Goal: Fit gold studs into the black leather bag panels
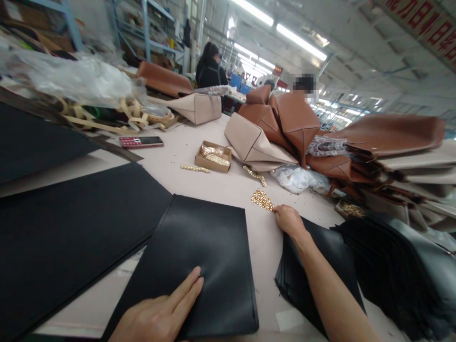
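Observation:
My left hand (160, 304) lies on a stack of black leather panels (213, 237), two fingers stretched out and pressing the top sheet. Farther forward, my right hand (289, 219) has its fingertips pinched together at the near edge of a small heap of gold metal pieces (261, 199). Whatever is between those fingertips is too small to make out. Under my right forearm lies another stack of black panels (320, 237), its edges fanned out. Beyond the heap is a strip of gold pieces (255, 175).
A small cardboard box (213, 164) holds gold strips, and a red phone (141, 142) lies left of it. Brown bags (297, 121) and a beige bag (249, 140) crowd the back right. Large black sheets (78, 228) cover the left side. People are in the background.

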A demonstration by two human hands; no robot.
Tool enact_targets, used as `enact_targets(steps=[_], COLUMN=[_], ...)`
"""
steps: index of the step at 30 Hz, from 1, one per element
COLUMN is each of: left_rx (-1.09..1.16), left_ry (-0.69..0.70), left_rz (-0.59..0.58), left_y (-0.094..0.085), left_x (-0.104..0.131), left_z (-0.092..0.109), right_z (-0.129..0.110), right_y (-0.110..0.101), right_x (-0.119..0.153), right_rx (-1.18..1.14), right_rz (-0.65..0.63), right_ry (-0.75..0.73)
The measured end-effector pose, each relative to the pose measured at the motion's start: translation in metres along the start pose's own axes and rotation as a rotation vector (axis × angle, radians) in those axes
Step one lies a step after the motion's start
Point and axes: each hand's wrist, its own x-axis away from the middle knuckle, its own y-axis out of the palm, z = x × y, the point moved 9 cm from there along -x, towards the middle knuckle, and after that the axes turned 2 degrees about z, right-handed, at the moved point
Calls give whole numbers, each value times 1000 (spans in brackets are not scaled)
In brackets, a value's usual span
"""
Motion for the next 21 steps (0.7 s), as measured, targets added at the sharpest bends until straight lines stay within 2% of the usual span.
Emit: enact_targets(steps=[3, 9, 15, 21], left_rx=[9, 40, 90, 77], left_ry=[-5, -28, -35, -10], left_rz=[-12, -53, -121, -136], left_y=[2, -17, -32, -39], left_x=[0, -5, -11, -13], left_z=[0, 10, 16, 18], right_z=[4, 7, -13, -39], right_y=[-1, -10, -11, 7], right_x=[-8, -12, 15, 51], right_rx=[-6, -120, -427, -893], right_rz=[-29, -5, 38, -32], right_ry=[19, 61, 44, 142])
